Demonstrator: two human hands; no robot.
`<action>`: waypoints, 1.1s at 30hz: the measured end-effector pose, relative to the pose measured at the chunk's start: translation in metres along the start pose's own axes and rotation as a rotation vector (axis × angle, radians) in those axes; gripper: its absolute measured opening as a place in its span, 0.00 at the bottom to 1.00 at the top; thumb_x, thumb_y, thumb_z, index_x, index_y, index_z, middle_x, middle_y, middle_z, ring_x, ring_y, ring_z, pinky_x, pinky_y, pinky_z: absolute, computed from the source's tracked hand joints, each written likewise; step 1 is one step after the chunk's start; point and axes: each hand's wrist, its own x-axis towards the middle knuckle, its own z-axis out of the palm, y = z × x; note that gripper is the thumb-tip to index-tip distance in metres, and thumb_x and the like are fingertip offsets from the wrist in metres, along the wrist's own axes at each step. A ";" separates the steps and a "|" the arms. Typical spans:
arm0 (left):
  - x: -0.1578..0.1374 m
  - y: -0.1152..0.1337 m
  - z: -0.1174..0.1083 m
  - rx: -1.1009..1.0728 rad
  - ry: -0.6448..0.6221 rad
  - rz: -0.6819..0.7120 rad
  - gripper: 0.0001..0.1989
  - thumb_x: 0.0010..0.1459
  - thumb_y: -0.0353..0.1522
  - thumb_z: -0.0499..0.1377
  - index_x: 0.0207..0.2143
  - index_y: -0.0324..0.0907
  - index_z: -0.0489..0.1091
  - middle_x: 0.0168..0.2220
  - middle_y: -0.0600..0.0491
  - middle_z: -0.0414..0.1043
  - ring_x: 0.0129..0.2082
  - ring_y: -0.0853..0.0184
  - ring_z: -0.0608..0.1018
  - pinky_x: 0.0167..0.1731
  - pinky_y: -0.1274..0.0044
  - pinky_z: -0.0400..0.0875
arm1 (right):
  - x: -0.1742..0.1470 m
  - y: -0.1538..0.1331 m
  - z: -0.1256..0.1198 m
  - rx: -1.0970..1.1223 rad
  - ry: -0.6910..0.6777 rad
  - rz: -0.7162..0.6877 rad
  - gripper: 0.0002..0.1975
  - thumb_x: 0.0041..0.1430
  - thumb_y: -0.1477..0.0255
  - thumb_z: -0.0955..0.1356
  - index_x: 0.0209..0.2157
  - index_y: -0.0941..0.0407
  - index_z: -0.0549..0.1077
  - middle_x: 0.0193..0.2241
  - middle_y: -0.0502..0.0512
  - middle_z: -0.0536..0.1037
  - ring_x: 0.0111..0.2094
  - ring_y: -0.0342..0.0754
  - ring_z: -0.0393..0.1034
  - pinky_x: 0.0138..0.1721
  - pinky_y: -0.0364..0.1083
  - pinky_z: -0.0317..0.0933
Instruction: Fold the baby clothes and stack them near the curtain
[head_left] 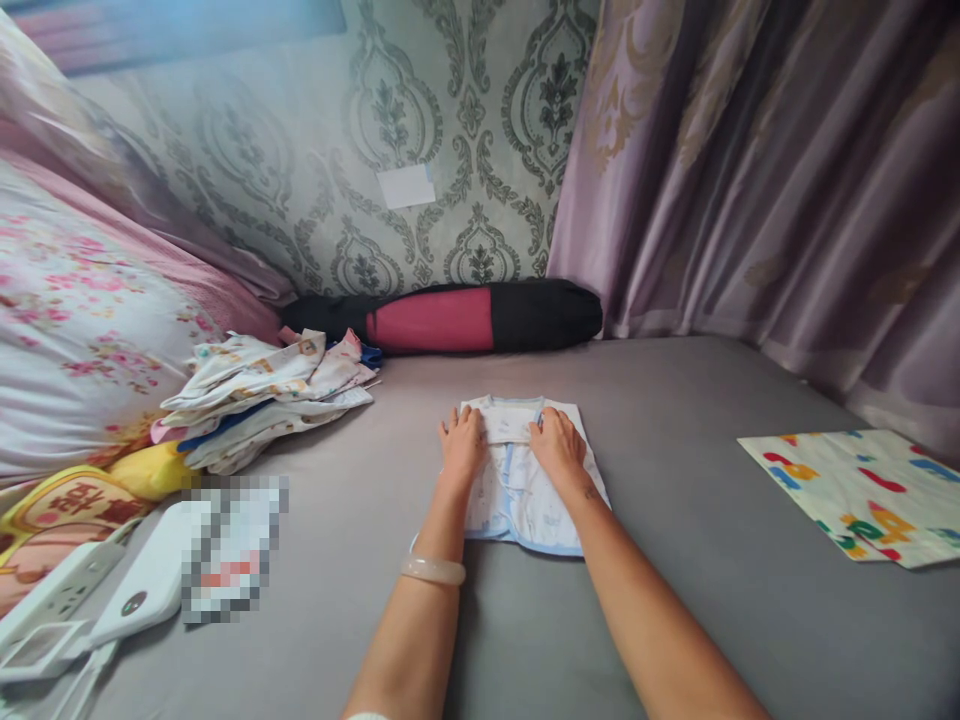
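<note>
On the near side of the black-and-pink roll (433, 320), a small white garment (525, 495) with pale-blue trim lies spread out, under and between both hands. The left hand (463, 440), fingers slightly parted, and right hand (559, 440), fingers curled, touch its upper part; whether either grips cannot be determined.

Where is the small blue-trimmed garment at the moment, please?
In the head view, the garment lies just right of centre on the grey sheet, under the left hand and right hand.
</note>
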 end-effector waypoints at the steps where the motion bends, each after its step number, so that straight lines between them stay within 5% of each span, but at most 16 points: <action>1: 0.001 0.004 0.000 -0.010 0.030 0.022 0.23 0.61 0.25 0.45 0.58 0.43 0.61 0.64 0.45 0.57 0.65 0.54 0.55 0.60 0.55 0.52 | 0.000 0.000 0.001 -0.003 0.041 -0.042 0.18 0.65 0.68 0.59 0.52 0.59 0.69 0.49 0.65 0.73 0.50 0.55 0.67 0.47 0.48 0.58; 4: 0.001 0.017 0.002 -0.053 0.102 0.125 0.22 0.63 0.28 0.44 0.58 0.42 0.61 0.63 0.45 0.59 0.64 0.58 0.58 0.60 0.62 0.54 | -0.002 -0.001 0.004 -0.010 0.063 -0.236 0.21 0.66 0.70 0.55 0.57 0.57 0.65 0.58 0.63 0.66 0.59 0.54 0.57 0.57 0.52 0.49; 8: -0.003 0.028 0.007 -0.033 0.033 0.200 0.21 0.64 0.30 0.45 0.58 0.40 0.61 0.62 0.44 0.59 0.65 0.57 0.57 0.61 0.63 0.52 | -0.008 -0.001 0.012 -0.016 -0.070 -0.391 0.24 0.67 0.71 0.53 0.61 0.54 0.61 0.65 0.55 0.55 0.66 0.54 0.40 0.63 0.62 0.32; 20: 0.000 0.011 0.029 0.018 -0.025 0.177 0.25 0.67 0.36 0.40 0.62 0.38 0.56 0.65 0.43 0.54 0.66 0.56 0.55 0.63 0.63 0.48 | -0.013 0.001 0.027 -0.045 -0.147 -0.373 0.25 0.67 0.67 0.52 0.64 0.50 0.57 0.66 0.52 0.53 0.67 0.54 0.38 0.63 0.64 0.32; 33: -0.002 0.011 0.018 0.024 0.032 0.145 0.25 0.67 0.39 0.40 0.61 0.38 0.59 0.64 0.41 0.54 0.66 0.54 0.54 0.63 0.59 0.44 | -0.011 0.004 0.025 -0.044 -0.119 -0.270 0.26 0.68 0.64 0.51 0.64 0.51 0.56 0.67 0.55 0.50 0.67 0.56 0.36 0.62 0.66 0.27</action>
